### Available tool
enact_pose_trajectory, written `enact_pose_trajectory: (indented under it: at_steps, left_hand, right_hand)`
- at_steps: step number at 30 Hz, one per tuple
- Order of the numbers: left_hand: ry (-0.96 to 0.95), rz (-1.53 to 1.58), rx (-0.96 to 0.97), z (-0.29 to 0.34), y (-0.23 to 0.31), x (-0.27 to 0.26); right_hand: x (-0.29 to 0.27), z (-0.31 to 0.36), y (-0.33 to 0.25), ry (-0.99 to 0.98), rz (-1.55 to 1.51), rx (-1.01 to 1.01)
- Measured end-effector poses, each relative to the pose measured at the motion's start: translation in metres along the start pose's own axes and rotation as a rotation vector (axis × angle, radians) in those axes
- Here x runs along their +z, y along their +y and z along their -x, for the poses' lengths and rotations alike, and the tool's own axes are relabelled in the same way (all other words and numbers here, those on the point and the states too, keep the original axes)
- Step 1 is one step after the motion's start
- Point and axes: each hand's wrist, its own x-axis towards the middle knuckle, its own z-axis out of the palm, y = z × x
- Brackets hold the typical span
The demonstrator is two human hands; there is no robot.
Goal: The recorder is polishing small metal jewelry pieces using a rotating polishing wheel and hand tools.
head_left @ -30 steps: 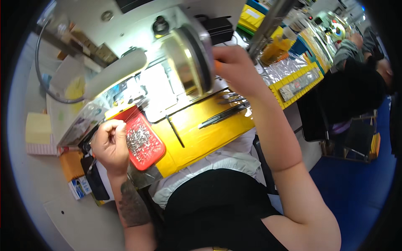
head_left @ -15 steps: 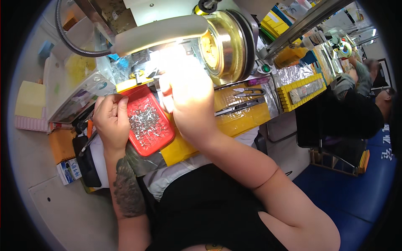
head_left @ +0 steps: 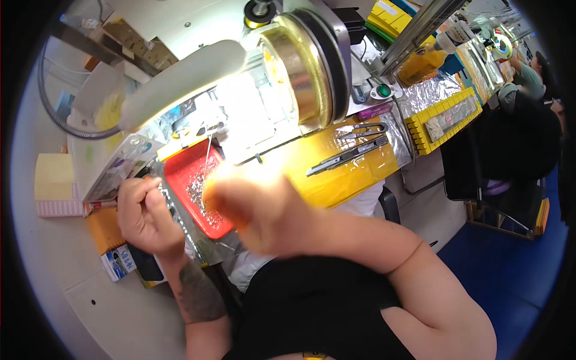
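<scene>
My left hand (head_left: 150,216) is closed beside the near left side of a red tray (head_left: 217,230), thumb and forefinger pressed together; whatever they pinch is too small to make out. Many small shiny metal pieces (head_left: 195,191) lie loose in the tray. Over the tray's right side, my right hand (head_left: 264,210) is smeared by motion, its fingers curled and mostly hidden. A thin bright line like a wire (head_left: 209,150) runs from the strongly lit area down toward that hand. Whether the fingers hold it is not visible.
A lit lamp arm (head_left: 186,81) and a big round machine wheel (head_left: 300,72) stand behind the tray. Snips (head_left: 363,129) and a utility knife (head_left: 348,156) lie on a yellow sheet (head_left: 300,186). Farther right are a yellow rack (head_left: 420,135) and another person (head_left: 522,132).
My right hand has come down and nearer from the lit area to the tray's right side. My left hand has moved off the tray's edge, to the left and nearer. The view has shifted.
</scene>
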Motion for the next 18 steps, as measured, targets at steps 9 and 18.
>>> enact_pose_trajectory:
  at_steps: [9,18]
  left_hand:
    - [-0.428,0.054,-0.402,-0.065,0.054,0.011]
    - [-0.403,-0.215,-0.401,-0.072,-0.025,0.011]
  right_hand:
    - [-0.005,0.025,-0.004,-0.147,0.126,0.068]
    - [-0.085,0.061,0.02,0.041,0.473,-0.003]
